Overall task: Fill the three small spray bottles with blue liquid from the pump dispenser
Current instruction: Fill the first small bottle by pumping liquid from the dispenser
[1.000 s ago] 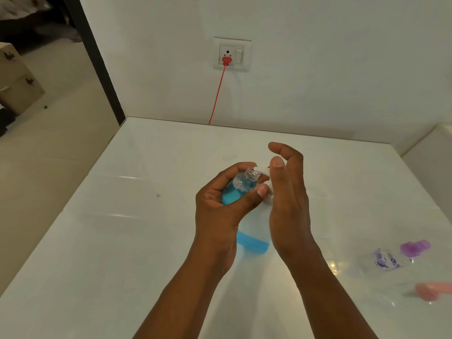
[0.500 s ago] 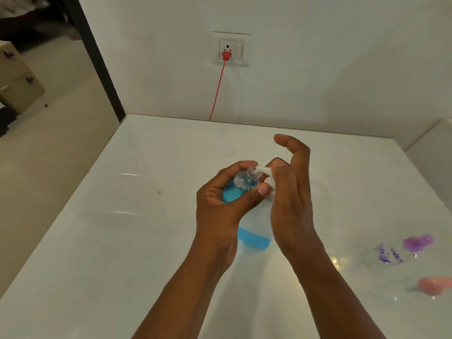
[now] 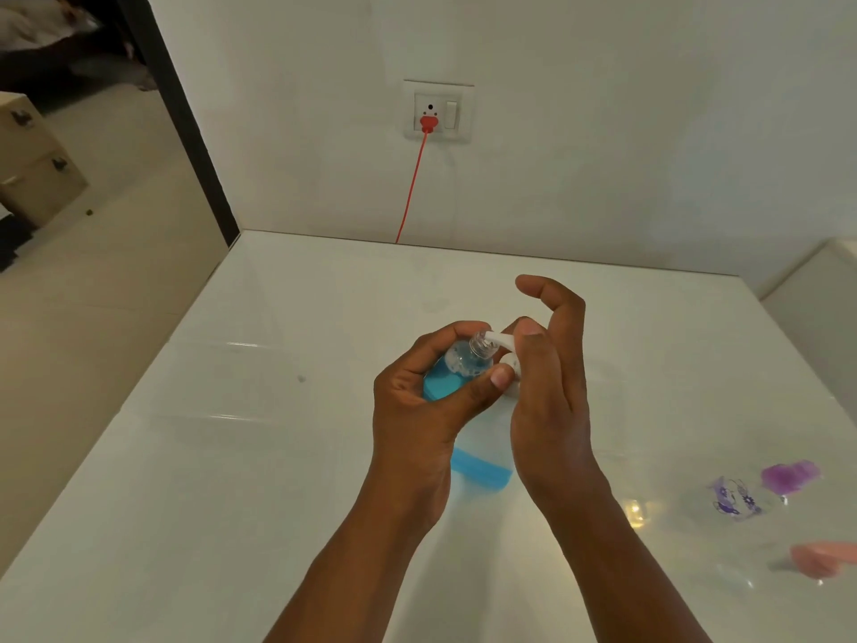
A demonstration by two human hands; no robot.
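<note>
My left hand grips a small clear spray bottle without its cap, partly filled with blue liquid and tilted, its open neck against the white spout of the pump dispenser. My right hand rests on the dispenser's pump head, thumb on top and index finger raised. The pump dispenser's body shows between my wrists, with blue liquid at its bottom. A second small clear bottle with a purple print lies on the table at the right.
A purple cap and a pink cap lie near the right edge of the white table. A red cable hangs from the wall socket behind. The table's left edge drops to the floor.
My right index finger has lifted and curled while the thumb stays on the pump head. The left hand keeps the small bottle at the spout.
</note>
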